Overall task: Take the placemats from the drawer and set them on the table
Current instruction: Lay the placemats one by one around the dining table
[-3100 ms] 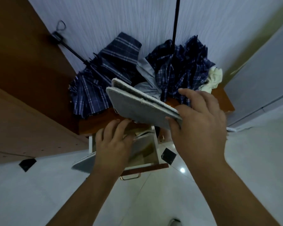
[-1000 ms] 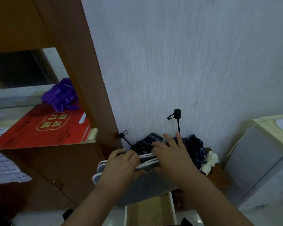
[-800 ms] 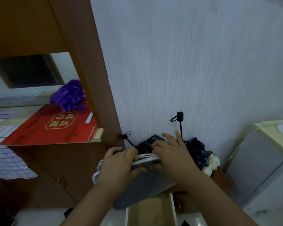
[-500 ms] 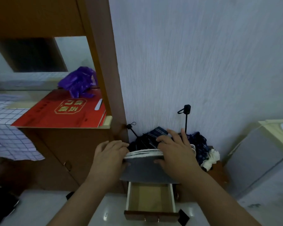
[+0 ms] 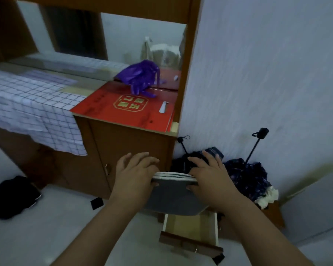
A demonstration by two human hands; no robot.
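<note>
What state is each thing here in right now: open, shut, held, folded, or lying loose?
Drawer: pulled open, looks empty.
Placemats: stacked, held above the drawer.
Left hand: gripping the stack's left end.
Right hand: gripping its right end.
Cabinet door: shut.
Umbrellas: folded, leaning against the wall.

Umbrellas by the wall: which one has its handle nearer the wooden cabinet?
The left umbrella: its short handle sits right by the cabinet edge. The right umbrella stands taller, farther along the wall.
</note>
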